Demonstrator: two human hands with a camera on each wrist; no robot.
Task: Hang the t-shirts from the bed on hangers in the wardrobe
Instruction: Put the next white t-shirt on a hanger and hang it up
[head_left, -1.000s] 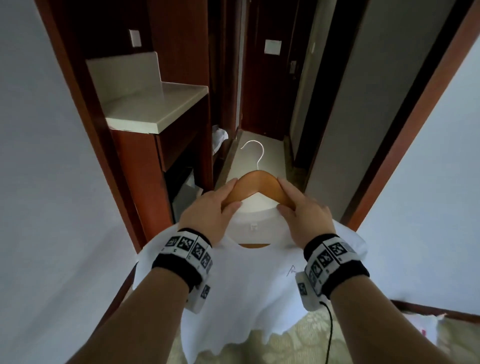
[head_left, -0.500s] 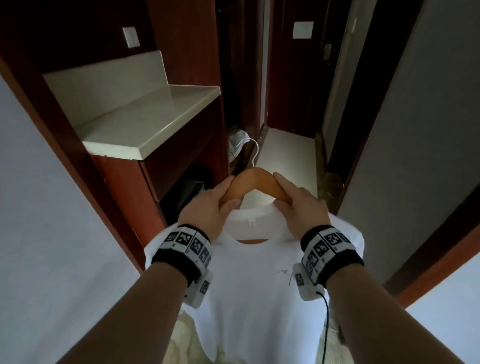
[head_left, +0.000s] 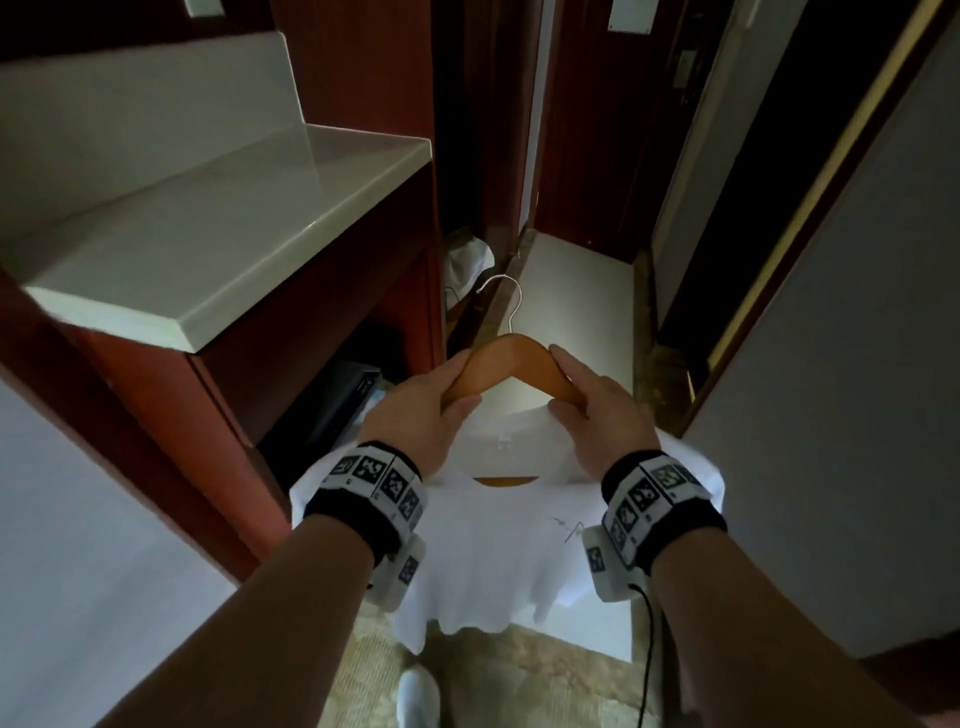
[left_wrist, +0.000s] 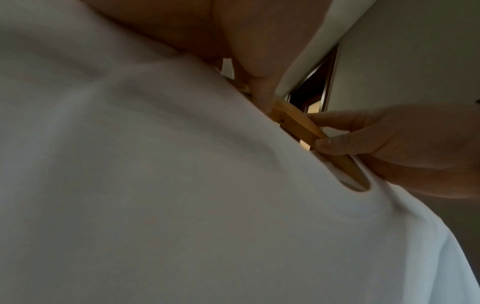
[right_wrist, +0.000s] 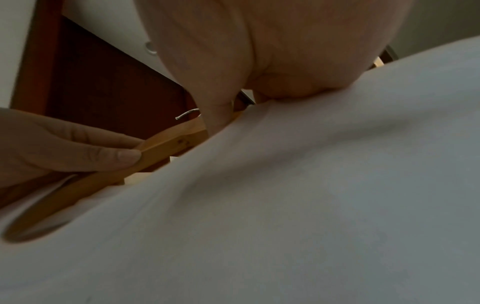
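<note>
Hanger (head_left: 511, 358) ends are buried inside the shirt (head_left: 498, 551); wrist views are mostly white cloth; the shirt's hem blurs over the floor; left hand (head_left: 415, 415) and right hand (head_left: 605, 415) each pinch a wooden arm at the collar; the white shirt, small chest mark, hangs before a counter (head_left: 218, 234); hook (head_left: 501, 296) points forward.

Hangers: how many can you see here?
1: the wooden hanger inside the white t-shirt, held by both hands. Others may be hidden out of view.
</note>
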